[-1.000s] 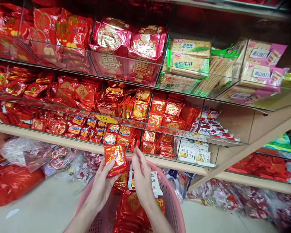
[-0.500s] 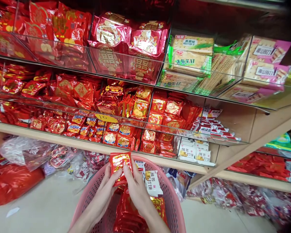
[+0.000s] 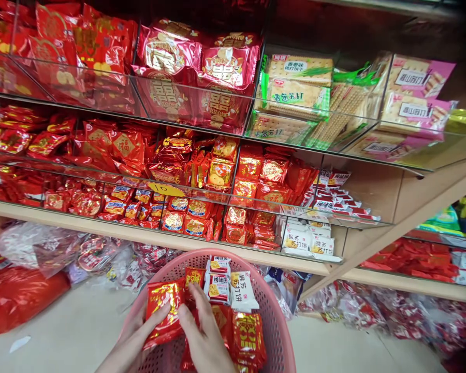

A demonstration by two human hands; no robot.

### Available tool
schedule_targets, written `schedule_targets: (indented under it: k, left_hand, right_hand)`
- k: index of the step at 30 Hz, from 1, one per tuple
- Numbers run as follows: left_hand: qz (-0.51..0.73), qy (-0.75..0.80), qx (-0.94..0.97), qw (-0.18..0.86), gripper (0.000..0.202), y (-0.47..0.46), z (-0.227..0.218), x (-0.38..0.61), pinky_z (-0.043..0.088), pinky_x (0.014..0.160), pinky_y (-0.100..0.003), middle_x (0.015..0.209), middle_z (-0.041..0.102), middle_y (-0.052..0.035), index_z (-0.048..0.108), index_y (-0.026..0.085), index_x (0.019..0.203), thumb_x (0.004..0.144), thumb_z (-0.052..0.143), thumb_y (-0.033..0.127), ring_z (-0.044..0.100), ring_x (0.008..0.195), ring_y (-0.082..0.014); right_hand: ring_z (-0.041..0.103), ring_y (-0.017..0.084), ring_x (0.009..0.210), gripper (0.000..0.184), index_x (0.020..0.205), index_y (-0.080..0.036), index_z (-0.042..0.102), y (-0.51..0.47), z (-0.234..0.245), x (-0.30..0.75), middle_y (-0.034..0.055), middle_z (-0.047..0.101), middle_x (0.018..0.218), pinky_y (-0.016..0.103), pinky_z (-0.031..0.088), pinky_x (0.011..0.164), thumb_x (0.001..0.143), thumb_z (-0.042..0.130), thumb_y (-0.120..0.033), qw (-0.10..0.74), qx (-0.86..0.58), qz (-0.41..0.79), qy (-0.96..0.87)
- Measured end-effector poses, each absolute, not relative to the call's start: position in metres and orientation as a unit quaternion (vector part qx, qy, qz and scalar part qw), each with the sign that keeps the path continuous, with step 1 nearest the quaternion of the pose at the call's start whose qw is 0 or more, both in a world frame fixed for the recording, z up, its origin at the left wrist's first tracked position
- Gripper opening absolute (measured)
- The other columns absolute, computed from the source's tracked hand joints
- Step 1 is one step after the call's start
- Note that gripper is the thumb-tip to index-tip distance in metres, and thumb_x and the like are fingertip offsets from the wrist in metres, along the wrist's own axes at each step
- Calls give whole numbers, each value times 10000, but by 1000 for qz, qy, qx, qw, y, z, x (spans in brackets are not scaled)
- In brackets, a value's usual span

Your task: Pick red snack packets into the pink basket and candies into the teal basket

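Well, from where I stand, the left hand (image 3: 139,334) grips a red packet (image 3: 160,294) over the left side of the basket (image 3: 284,316), thumb flat across its face and the fingers hidden behind it. The right hand (image 3: 206,330) hangs over the middle of the basket, thumb by the packet's near edge and fingers stretched toward a small packet (image 3: 194,274) at the far side. Whether that hand pinches anything, I can't tell.

Toward the basket's far rim lie two striped packets (image 3: 219,286), with a white packet (image 3: 242,290) just beside them. Nearer the basket's right wall sits a gold packet (image 3: 248,335), and beyond the basket runs the shelf (image 3: 140,232).

To do this neatly, I'd say, keep the left thumb light, since foil wrap probably slips and the biscuit inside may crack under a hard squeeze. Square the edges with the right fingertips, not the palm, and lower the packet flat over the basket's left side, where bare wall shows. It seems wise to hold the right wrist high, so it doesn't knock the packets lying in the basket's middle.
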State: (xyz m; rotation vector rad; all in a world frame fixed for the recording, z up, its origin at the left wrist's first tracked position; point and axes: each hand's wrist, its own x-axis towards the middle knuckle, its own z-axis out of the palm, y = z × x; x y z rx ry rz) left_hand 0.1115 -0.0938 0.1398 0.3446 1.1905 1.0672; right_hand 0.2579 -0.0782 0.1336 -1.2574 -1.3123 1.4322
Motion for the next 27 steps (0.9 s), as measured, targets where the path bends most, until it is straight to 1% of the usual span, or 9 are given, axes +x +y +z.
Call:
schedule_targets:
  k: [2, 4, 7, 9, 13, 15, 18, 23, 27]
  left_hand:
    - [476, 539, 153, 677, 735, -96, 135, 103, 488, 970, -395, 1271, 603, -27, 398, 316, 1345, 691, 719, 414, 558, 1166, -261]
    - [472, 546, 151, 675, 737, -98, 129, 97, 471, 990, -413, 1256, 614, -35, 403, 314, 1342, 686, 719, 431, 572, 1148, -261]
    - [455, 561, 146, 675, 768, -99, 123, 93, 452, 1003, -430, 1224, 631, -85, 454, 260, 1314, 632, 762, 434, 579, 1137, -281]
    - [439, 573, 142, 678, 786, -99, 121, 95, 465, 983, -435, 1210, 635, -114, 477, 228, 1296, 602, 784, 431, 577, 1136, -297]
    - [401, 584, 129, 694, 830, -97, 121, 101, 500, 926, -426, 1219, 627, -126, 460, 223, 1301, 577, 789, 459, 594, 1108, -309]
    - [379, 596, 127, 696, 880, -94, 120, 102, 508, 906, -424, 1210, 632, -133, 414, 220, 1327, 571, 790, 466, 612, 1078, -309]
    - [333, 620, 138, 697, 933, -89, 115, 101, 512, 888, -430, 1164, 659, -128, 330, 214, 1357, 582, 779, 476, 641, 1026, -298]
    - [291, 580, 174, 741, 777, -82, 101, 100, 516, 880, -414, 1083, 696, -123, 460, 196, 1232, 586, 768, 499, 651, 1001, -302]
    - [305, 582, 160, 737, 794, -79, 85, 104, 521, 878, -433, 1046, 705, -141, 469, 178, 1195, 550, 785, 518, 661, 968, -317]
  right_hand:
    - [322, 253, 1361, 536, 1277, -273, 529, -77, 131, 269, 62, 415, 1448, 495, 222, 1126, 796, 578, -504, 431, -514, 543, -505]
    - [397, 251, 1318, 497, 1236, -272, 567, -74, 130, 285, 72, 468, 1412, 469, 298, 1099, 791, 592, -491, 471, -518, 529, -479]
    - [501, 256, 1234, 481, 1186, -261, 607, -73, 130, 313, 85, 541, 1344, 415, 421, 1023, 767, 616, -498, 521, -517, 527, -428]
    - [536, 262, 1195, 475, 1154, -257, 627, -74, 130, 332, 90, 580, 1299, 390, 467, 978, 747, 637, -500, 546, -523, 517, -401]
    - [550, 263, 1176, 496, 1180, -256, 598, -79, 128, 360, 96, 581, 1296, 404, 440, 1006, 744, 649, -486, 572, -540, 495, -369]
    - [553, 271, 1171, 538, 1208, -236, 574, -82, 128, 369, 113, 580, 1295, 424, 414, 1028, 741, 651, -493, 577, -542, 496, -357]
    - [561, 273, 1162, 555, 1200, -213, 574, -85, 128, 376, 119, 605, 1259, 410, 436, 1008, 734, 655, -503, 580, -541, 503, -342]
    - [597, 279, 1106, 530, 1123, -208, 623, -89, 128, 376, 109, 650, 1187, 394, 482, 953, 688, 697, -502, 586, -555, 496, -321]
    - [628, 276, 1047, 506, 1070, -204, 649, -91, 131, 373, 106, 695, 1087, 396, 481, 946, 677, 698, -518, 593, -566, 485, -304]
